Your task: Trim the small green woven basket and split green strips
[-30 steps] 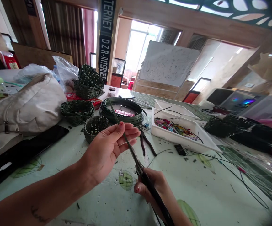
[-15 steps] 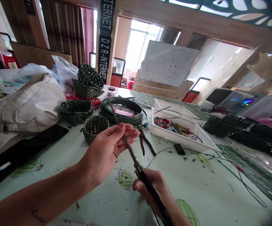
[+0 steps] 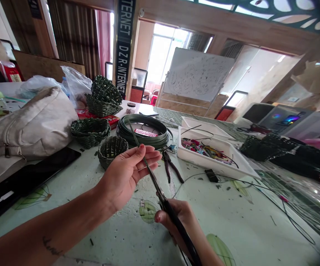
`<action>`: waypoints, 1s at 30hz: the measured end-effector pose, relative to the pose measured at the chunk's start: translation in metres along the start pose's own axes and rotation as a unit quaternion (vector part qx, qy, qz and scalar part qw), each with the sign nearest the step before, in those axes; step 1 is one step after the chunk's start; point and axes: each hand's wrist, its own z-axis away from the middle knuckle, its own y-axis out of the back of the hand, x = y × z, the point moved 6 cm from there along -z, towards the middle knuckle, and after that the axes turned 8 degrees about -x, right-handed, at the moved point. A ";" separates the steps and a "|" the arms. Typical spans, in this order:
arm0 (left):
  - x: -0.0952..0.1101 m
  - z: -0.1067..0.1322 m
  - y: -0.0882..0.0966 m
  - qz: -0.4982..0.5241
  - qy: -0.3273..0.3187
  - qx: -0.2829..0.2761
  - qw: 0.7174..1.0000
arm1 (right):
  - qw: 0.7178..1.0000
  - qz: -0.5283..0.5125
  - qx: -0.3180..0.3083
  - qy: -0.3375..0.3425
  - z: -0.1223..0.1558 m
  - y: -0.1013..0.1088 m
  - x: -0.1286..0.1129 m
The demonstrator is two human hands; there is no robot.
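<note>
The left hand (image 3: pixel 128 177) pinches a dark green strip (image 3: pixel 135 142) narrowly between thumb and fingers, above the table's near middle. The right hand (image 3: pixel 183 218) closes around black scissors (image 3: pixel 164 203), and their blades reach the strip. Woven baskets (image 3: pixel 90 132) stand far left, looking done, and a strip coil (image 3: pixel 162 139) remains beside them.

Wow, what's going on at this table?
A person is working at a table with bare hands. The left hand holds a thin green strip in its fingers, and the right hand grips scissors, their blades lying along the strip. Just beyond are a small woven basket, a coil of similar green strip, pliers and a white tray of colourful bits.
</note>
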 end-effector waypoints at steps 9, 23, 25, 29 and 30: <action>-0.011 0.003 -0.004 -0.007 0.002 0.011 1.000 | 1.000 -0.003 -0.007 -0.026 0.006 0.002 -0.005; -0.016 0.005 -0.005 0.010 0.011 0.010 1.000 | 1.000 0.012 0.010 -0.012 0.000 0.001 0.000; -0.016 0.004 -0.005 0.009 0.020 0.013 1.000 | 1.000 0.013 0.017 -0.015 -0.001 0.000 -0.001; -0.008 0.002 -0.004 0.000 0.033 0.004 0.999 | 1.000 -0.002 0.021 -0.010 -0.002 -0.001 -0.002; -0.003 0.001 -0.003 0.000 0.024 0.003 1.000 | 1.000 -0.004 0.017 -0.010 -0.002 -0.001 -0.002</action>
